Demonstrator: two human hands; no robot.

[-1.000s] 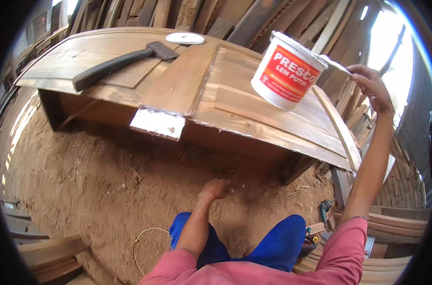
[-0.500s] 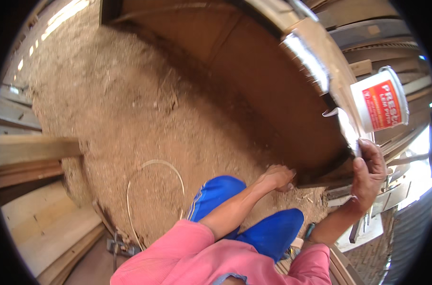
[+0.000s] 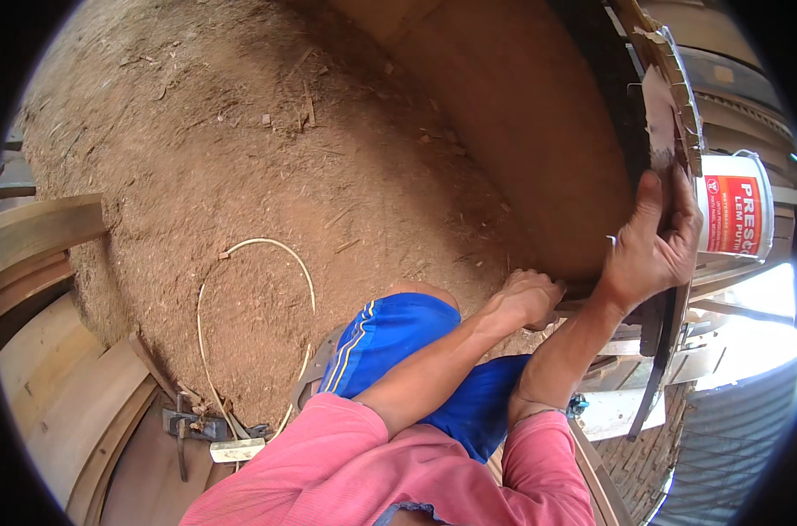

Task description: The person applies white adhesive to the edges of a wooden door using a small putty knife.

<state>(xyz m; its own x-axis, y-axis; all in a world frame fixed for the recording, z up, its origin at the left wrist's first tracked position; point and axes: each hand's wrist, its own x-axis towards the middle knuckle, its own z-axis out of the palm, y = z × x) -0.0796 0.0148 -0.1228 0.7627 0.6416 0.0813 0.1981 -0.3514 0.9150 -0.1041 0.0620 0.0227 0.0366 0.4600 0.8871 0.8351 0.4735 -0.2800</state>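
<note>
Here, I see the wooden panel at right, then, just beyond its edge, the white bucket, contents hidden from me. The right hand clamps the pale spreader beside that edge; the left hand curls nearby, though I cannot tell whether it grips anything.

Before you spreads a brown earthen floor strewn with wood scraps, with timber planks stacked along its left edge and, beyond its right edge, a grey corrugated sheet beside bright daylight.
</note>
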